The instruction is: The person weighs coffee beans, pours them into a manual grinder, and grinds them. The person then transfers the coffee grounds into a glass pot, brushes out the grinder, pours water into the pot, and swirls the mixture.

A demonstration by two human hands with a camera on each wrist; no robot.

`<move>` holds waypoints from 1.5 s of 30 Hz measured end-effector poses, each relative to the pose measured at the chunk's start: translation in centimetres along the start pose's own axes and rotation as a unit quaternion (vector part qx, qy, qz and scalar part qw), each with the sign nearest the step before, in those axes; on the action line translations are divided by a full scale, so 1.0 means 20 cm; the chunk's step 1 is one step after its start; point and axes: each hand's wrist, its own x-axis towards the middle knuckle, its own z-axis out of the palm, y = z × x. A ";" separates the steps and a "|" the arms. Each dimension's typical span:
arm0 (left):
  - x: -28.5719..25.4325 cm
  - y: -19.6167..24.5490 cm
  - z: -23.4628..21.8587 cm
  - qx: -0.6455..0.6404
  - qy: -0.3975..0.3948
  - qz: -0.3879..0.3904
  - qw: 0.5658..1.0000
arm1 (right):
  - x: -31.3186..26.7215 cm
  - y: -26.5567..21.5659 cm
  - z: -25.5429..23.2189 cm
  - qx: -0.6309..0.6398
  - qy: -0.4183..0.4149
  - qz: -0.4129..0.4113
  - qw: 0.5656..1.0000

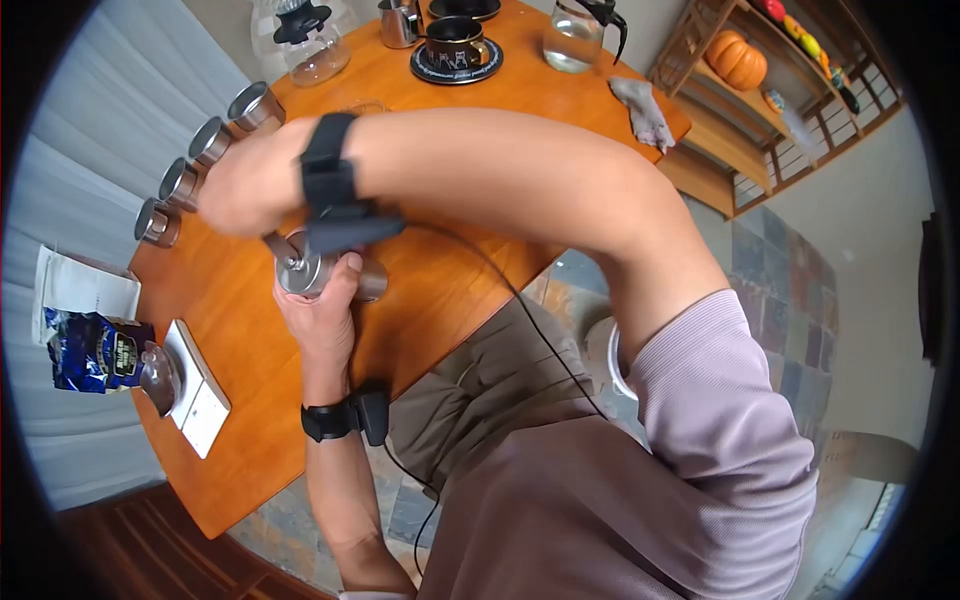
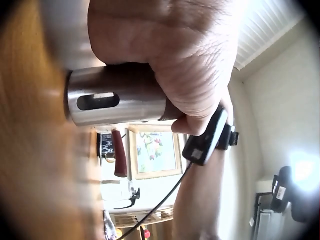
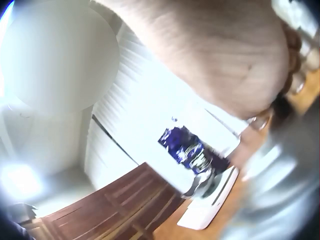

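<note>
My left hand (image 1: 322,318) grips a steel hand coffee grinder (image 1: 372,280), its thumb across the top part. In the left wrist view, the grinder (image 2: 135,110) shows an oval window in its lower wall, and its base is at the wooden table. My right hand (image 1: 245,187), blurred, reaches across over the grinder. Its fingers curl round the end of the crank handle (image 1: 274,244); the knob is mostly hidden by the hand. The right wrist view shows the right hand (image 3: 235,60) with a dark part of the crank (image 3: 283,107) at its fingers.
Several steel canisters (image 1: 180,184) line the table's far left edge. A white scale (image 1: 207,415), a clear dish (image 1: 160,380) and a blue bag (image 1: 90,350) sit nearer. Toward the back are a glass dripper server (image 1: 318,62), a black cup (image 1: 456,45), a glass pot (image 1: 572,45) and a cloth (image 1: 642,112).
</note>
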 end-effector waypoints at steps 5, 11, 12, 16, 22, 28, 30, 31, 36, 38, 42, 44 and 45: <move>0.02 0.02 0.08 -0.033 -0.048 -0.009 0.998 | -0.54 0.18 0.03 -0.126 0.172 0.019 0.977; 0.01 0.04 0.08 -0.026 -0.043 -0.046 0.998 | -1.02 -0.22 -0.10 -0.179 0.028 0.056 0.982; 0.02 0.03 0.07 0.003 -0.048 -0.032 0.998 | -1.00 -0.35 -0.15 -0.132 -0.095 0.119 0.979; 0.00 0.07 0.12 -0.062 -0.018 -0.108 0.992 | -0.88 -0.61 -0.01 -0.238 -0.038 -0.067 0.968; -0.03 0.04 0.04 -0.017 -0.021 -0.057 0.998 | -0.23 -0.39 0.00 -0.109 0.202 -0.231 0.945; -0.03 0.07 0.00 -0.060 0.024 -0.020 0.998 | -0.21 0.06 -0.12 -0.109 -0.031 0.023 0.993; -0.05 0.07 0.01 -0.068 -0.054 -0.045 0.995 | -0.45 0.14 -0.05 -0.177 0.090 -0.027 0.980; -0.05 0.06 0.00 -0.009 -0.092 -0.038 0.995 | -0.58 0.14 -0.05 -0.195 0.098 -0.037 0.975; -0.05 0.07 0.02 -0.028 -0.059 -0.060 0.996 | -0.99 -0.21 -0.13 -0.138 0.028 0.107 0.984; -0.04 0.07 0.02 -0.002 -0.063 -0.048 0.997 | -1.04 -0.36 -0.15 -0.081 -0.028 0.115 0.990; -0.06 0.06 0.03 0.007 -0.071 0.006 0.997 | -0.90 -0.61 -0.09 -0.030 0.013 -0.004 0.999; -0.07 0.11 0.05 -0.027 -0.034 -0.132 0.990 | -0.74 -0.62 -0.04 -0.021 0.090 -0.202 0.975; -0.08 0.08 0.04 -0.007 -0.030 -0.109 0.994 | -0.78 -0.61 0.01 -0.023 0.101 -0.198 0.975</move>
